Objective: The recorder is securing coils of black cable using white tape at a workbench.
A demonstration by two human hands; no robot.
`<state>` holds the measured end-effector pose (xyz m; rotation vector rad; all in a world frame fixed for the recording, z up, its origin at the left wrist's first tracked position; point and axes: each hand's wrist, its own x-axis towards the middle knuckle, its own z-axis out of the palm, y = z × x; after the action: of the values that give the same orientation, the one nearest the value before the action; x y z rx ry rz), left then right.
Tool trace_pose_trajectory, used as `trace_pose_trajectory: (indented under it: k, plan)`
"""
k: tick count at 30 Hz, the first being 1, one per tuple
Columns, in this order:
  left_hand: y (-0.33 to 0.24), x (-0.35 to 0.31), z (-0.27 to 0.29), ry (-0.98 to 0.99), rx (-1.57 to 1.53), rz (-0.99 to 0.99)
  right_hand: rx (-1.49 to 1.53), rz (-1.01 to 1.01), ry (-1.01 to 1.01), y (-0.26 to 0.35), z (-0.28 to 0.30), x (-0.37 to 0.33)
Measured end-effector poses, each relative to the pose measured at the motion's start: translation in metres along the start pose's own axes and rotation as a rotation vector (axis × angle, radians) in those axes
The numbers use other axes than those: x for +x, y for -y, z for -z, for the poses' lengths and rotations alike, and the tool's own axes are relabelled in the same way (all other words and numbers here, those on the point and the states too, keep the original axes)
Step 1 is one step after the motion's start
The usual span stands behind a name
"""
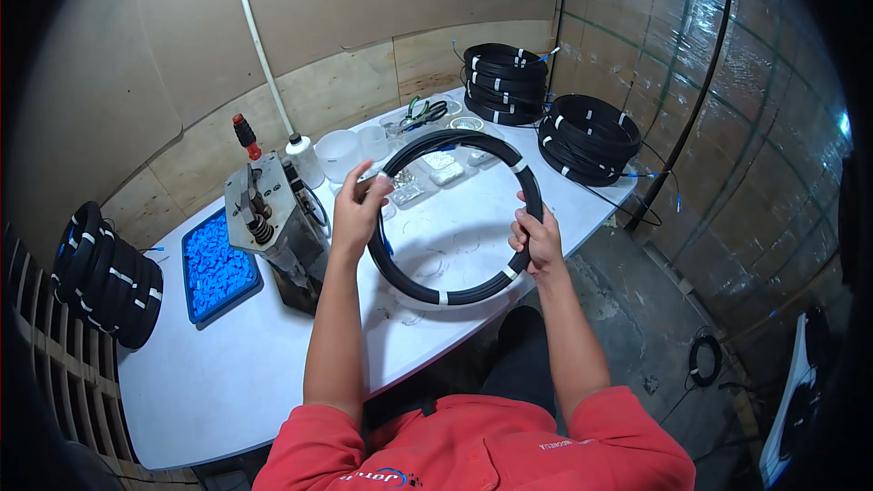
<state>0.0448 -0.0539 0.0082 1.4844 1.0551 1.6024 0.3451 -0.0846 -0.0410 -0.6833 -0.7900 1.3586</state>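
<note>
A coil of black cable (475,293), bound with white bands of tape, is held up over the front of the table in front of me. My right hand (536,238) is closed around the coil's right side, thumb on top. At its upper left side, my left hand (361,207) has its fingers apart, with the thumb side close against the cable; whether it touches is hard to tell. A small blue cable end (387,247) shows by the coil's left inner edge.
Left of the coil stand a metal bench machine (264,205) and a blue tray (227,291) of small blue parts. Stacked black coils sit at the table's far left (109,282), back (506,82) and right (589,141). Pliers (426,113), a bottle (304,160) and small containers line the back.
</note>
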Motion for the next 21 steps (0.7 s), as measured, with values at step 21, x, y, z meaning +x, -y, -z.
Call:
trace_pose_trajectory:
  k: [21]
  plan:
    - [0.024, -0.035, -0.019, -0.165, -0.680, 0.459, 0.002, 0.120, 0.172, 0.015, 0.000, 0.021]
